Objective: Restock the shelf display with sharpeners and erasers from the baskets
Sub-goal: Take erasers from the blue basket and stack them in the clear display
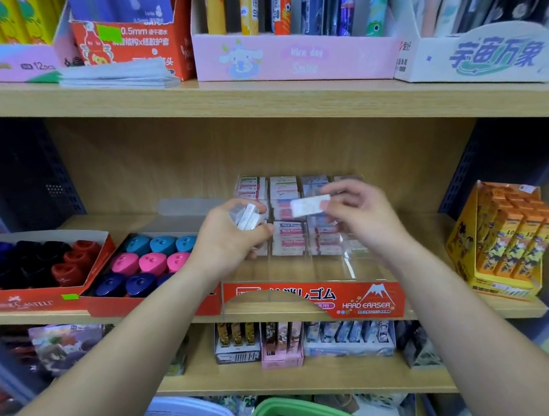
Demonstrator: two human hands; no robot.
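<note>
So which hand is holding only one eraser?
The right hand: it pinches a single white eraser at the clear eraser display, while the left hand grips a small stack of several.

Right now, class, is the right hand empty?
No: the right hand pinches one white eraser above the clear display.

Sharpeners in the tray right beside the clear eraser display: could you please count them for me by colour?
Teal sharpeners: 3
Pink sharpeners: 3
Navy sharpeners: 3 (one partly hidden)
Total: 9
</note>
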